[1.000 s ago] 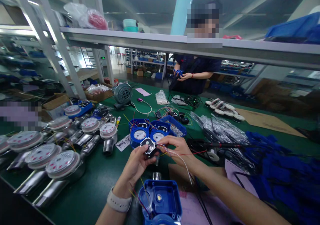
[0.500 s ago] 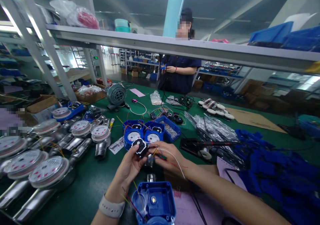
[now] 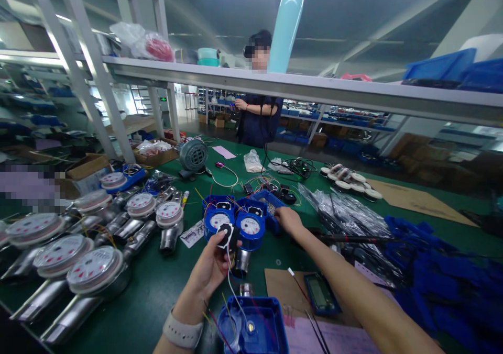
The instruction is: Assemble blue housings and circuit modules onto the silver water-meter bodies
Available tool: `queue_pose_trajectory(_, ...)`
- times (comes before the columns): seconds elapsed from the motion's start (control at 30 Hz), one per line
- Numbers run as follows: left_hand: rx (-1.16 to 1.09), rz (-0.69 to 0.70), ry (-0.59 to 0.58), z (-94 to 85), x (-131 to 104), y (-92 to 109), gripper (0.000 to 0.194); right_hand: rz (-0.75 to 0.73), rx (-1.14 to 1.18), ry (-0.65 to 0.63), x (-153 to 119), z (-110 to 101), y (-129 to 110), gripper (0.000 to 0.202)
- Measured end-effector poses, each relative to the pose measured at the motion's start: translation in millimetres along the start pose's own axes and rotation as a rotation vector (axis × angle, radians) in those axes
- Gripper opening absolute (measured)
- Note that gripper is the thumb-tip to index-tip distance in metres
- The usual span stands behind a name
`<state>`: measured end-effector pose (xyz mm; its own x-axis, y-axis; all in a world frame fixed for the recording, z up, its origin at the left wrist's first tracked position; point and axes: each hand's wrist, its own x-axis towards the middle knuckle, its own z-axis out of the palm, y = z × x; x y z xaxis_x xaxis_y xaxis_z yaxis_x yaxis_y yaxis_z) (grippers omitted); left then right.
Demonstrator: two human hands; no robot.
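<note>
Right now everything sits around the blue housing (image 3: 253,325) at the near edge of the green table (image 3: 149,296). Well to its left lie rows of silver meters (image 3: 96,265), heavy metal bodies you need not touch. Just beyond the housing stand two blue meters (image 3: 236,223), and to its right a small display (image 3: 321,292) rests on cardboard.

Your left hand (image 3: 210,267) is pinched round the module (image 3: 227,234), a small black-and-white part held above the housing and just in front of the blue meters. It looks light and rigid, likely plastic, so grip it by the edges as you do now. Thin wires (image 3: 231,286) trail from it down into the housing; these are soft and probably fragile at the joints, so don't tug.

Your right hand (image 3: 288,220) reaches past the blue meters toward a blue tray (image 3: 275,203); whether it grips anything, I cannot tell.
</note>
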<state>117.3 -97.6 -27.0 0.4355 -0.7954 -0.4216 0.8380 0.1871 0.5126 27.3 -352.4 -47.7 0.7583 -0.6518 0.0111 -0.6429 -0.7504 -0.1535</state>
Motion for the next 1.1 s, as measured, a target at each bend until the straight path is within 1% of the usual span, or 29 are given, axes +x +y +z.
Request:
queue_pose_trajectory(0.1, 0.046, 0.003, -0.021, -1.3, 1, -1, 0.03, -0.017, 0.051, 0.071, 1, -4, 2, 0.018)
queue_pose_trajectory(0.2, 0.094, 0.013, 0.009, 1.0, 0, -1, 0.029, -0.044, 0.16, 0.21, 0, -18, -3, 0.011)
queue_pose_trajectory(0.27, 0.119, 0.026, 0.011, 2.6, -3, -2, 0.028, -0.082, 0.265, 0.304, -6, -31, -14, 0.008)
queue_pose_trajectory(0.33, 0.154, 0.037, -0.005, 3.0, -4, -3, 0.029, -0.156, 0.378, 0.358, -20, -44, -32, 0.008)
queue_pose_trajectory(0.4, 0.201, 0.062, -0.019, 2.6, -6, -4, 0.032, -0.257, 0.479, 0.361, -41, -54, -51, 0.006)
queue_pose_trajectory(0.47, 0.244, 0.088, -0.027, 2.8, -8, -5, 0.034, -0.382, 0.604, 0.338, -64, -62, -69, 0.008)
queue_pose_trajectory(0.53, 0.276, 0.091, -0.033, 4.0, -9, -5, 0.034, -0.501, 0.732, 0.308, -84, -66, -81, 0.008)
queue_pose_trajectory(0.6, 0.287, 0.085, -0.035, 5.4, -11, -4, 0.032, -0.568, 0.79, 0.289, -96, -67, -87, 0.009)
queue_pose_trajectory(0.7, 0.293, 0.096, -0.03, 5.3, -11, -5, 0.031, -0.605, 0.731, 0.291, -103, -67, -89, 0.007)
queue_pose_trajectory(0.8, 0.307, 0.111, -0.022, 3.0, -9, -7, 0.032, -0.668, 0.609, 0.315, -103, -67, -90, 0.003)
queue_pose_trajectory(0.9, 0.318, 0.131, -0.022, 1.7, -9, -8, 0.031, -0.745, 0.447, 0.314, -103, -67, -91, 0.011)
queue_pose_trajectory(0.97, 0.314, 0.146, -0.026, 2.2, -9, -7, 0.031, -0.823, 0.376, 0.318, -104, -63, -91, 0.014)
queue_pose_trajectory(1.0, 0.301, 0.147, -0.026, 2.7, -9, -6, 0.031, -0.873, 0.357, 0.33, -105, -60, -91, 0.016)
queue_pose_trajectory(1.1, 0.248, 0.131, -0.022, 3.8, -9, -3, 0.031, -0.993, 0.289, 0.391, -110, -42, -89, 0.034)
